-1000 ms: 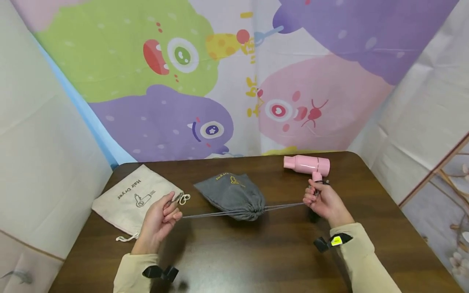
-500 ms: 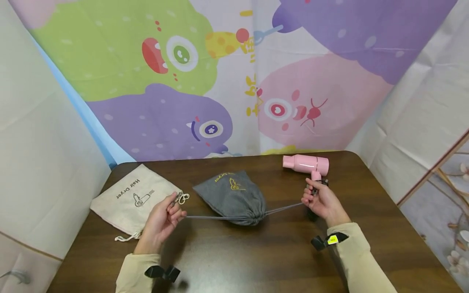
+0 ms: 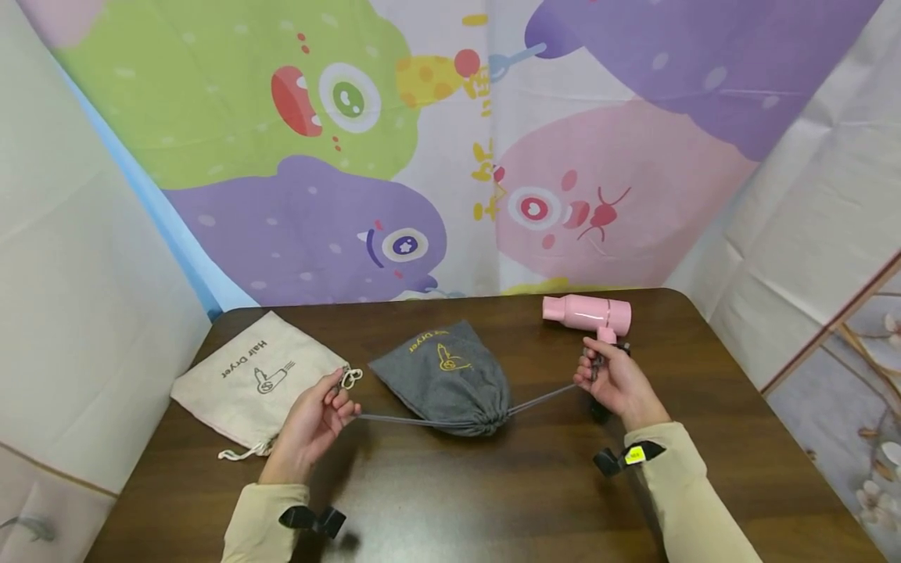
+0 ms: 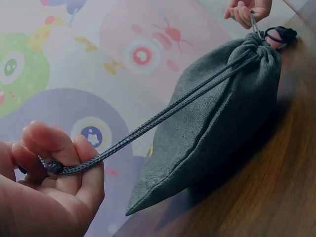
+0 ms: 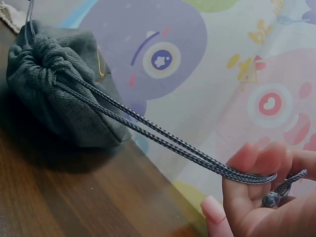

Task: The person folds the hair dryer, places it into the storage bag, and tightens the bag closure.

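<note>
A grey drawstring bag (image 3: 450, 383) with a yellow hair dryer print sits mid-table, its mouth gathered tight. My left hand (image 3: 314, 426) grips the doubled grey drawstring (image 4: 163, 116) on one side, the cord's knot resting against its curled fingers. On the other side my right hand (image 3: 615, 383) holds the opposite drawstring (image 5: 148, 131) in curled fingers, a knotted end showing by the palm. Both cords stretch taut away from the gathered mouth. In both wrist views the bag looks full and rounded.
A cream drawstring bag (image 3: 246, 379) marked "Hair Dryer" lies flat at the left, beside my left hand. A pink hair dryer (image 3: 587, 314) lies at the back right, its handle partly behind my right hand. A patterned cloth (image 3: 457, 156) hangs behind the brown table (image 3: 436, 500).
The grey bag's mouth has shifted slightly toward me, and its print shows more fully. My right hand has moved a little left; both hands keep hold of the drawstrings.
</note>
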Motion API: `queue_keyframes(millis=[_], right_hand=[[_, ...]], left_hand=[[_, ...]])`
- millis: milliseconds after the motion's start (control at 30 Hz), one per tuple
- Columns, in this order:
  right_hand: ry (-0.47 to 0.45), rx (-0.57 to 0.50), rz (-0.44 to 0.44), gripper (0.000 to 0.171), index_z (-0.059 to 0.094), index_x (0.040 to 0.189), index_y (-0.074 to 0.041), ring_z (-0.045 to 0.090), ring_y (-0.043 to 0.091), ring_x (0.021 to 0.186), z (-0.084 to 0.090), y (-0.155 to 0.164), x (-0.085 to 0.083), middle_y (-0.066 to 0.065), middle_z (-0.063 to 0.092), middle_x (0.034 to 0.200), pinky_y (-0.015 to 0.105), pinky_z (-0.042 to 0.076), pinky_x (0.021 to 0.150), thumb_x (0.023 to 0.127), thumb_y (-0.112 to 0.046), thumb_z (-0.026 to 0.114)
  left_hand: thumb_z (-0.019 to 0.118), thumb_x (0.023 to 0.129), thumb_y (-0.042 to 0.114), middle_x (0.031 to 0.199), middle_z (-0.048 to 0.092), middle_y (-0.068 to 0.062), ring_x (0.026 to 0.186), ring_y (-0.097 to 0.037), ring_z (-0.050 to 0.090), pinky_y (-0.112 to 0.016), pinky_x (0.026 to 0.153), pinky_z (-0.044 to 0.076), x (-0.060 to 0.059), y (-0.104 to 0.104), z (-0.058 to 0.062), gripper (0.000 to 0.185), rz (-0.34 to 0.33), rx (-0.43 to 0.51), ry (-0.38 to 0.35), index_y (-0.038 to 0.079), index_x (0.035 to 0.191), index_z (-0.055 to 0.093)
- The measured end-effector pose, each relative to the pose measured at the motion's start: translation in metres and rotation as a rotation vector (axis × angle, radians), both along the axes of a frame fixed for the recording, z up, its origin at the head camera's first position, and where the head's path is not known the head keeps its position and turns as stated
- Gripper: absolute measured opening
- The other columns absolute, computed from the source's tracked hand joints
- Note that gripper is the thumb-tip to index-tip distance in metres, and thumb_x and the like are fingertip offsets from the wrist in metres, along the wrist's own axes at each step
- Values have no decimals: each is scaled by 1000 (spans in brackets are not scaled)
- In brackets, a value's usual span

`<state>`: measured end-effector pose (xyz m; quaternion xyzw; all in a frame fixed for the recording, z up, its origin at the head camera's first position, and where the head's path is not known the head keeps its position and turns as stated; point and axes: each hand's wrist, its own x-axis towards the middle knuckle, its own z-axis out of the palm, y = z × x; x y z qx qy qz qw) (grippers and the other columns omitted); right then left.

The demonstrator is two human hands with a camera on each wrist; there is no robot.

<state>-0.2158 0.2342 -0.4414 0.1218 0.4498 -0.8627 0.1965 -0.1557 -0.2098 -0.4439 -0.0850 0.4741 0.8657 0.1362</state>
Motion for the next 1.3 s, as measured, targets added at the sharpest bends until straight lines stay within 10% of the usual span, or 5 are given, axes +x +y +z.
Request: queue_keyframes(millis=[700, 933, 1133, 1300], right_hand=[[132, 101, 100, 32, 71, 90, -11, 65, 12, 79, -1, -14, 1, 0, 70, 87, 28, 56, 81, 104, -18, 44], [176, 222, 87, 29, 70, 88, -17, 66, 11, 78, -1, -34, 1, -2, 68, 85, 27, 56, 76, 102, -14, 45], [207, 384, 82, 13, 62, 98, -10, 64, 10, 77, -4, -55, -1, -4, 64, 86, 26, 55, 74, 100, -15, 51], [234, 565, 121, 34, 52, 122, 7, 59, 12, 81, -12, -76, -2, 2, 60, 93, 24, 54, 70, 98, -17, 54]], left_hand=[[43, 104, 17, 88, 75, 6, 88, -7, 71, -24, 85, 52, -15, 10, -9, 30, 24, -186, 20, 16, 90, 69], [50, 100, 14, 120, 70, -9, 104, -5, 64, -35, 100, 49, -26, 26, -14, 40, 94, -545, 66, -8, 134, 52], [57, 95, 13, 141, 54, -17, 128, -25, 52, -41, 107, 41, -34, 39, -18, 41, 94, -856, 138, -4, 133, 56], [61, 92, 14, 137, 56, -19, 132, -35, 49, -45, 110, 38, -39, 44, -24, 44, 88, -1064, 227, -3, 132, 57]])
